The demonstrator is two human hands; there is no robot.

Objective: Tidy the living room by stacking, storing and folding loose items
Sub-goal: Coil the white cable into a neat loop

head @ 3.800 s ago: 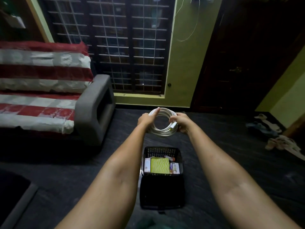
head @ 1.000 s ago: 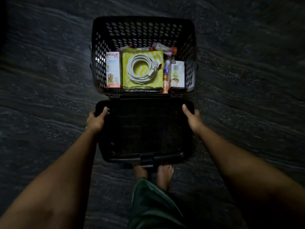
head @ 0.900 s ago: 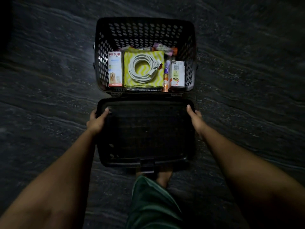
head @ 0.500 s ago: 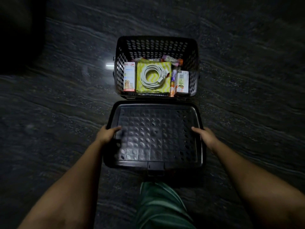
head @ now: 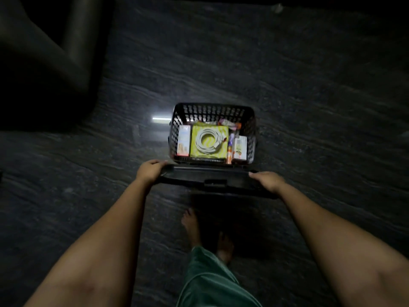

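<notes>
Both of your hands are on the hinged lid (head: 212,182) of the black perforated basket (head: 212,109), which sits on the dark stone floor (head: 309,107) just ahead of your bare feet: your left hand (head: 150,170) curls its fingers over the lid's left corner, and your right hand (head: 269,181) lies over its right end, though the blur hides whether those fingers wrap the edge or only press on it. The lid stands raised, seen nearly edge-on, with its latch tab (head: 215,182) at the middle of the near edge. Thin moulded plastic like this is probably light and a little springy, so hold it at the two outer corners and it should swing without twisting at the hinge. Inside the basket, the coiled white cable (head: 209,141) lies on a yellow patterned packet (head: 209,129) at the centre, a carton (head: 184,140) along the left wall and another carton (head: 240,147) by the right wall; the cable is soft and may spring upward, so the lid may need gentle pressure to latch.
</notes>
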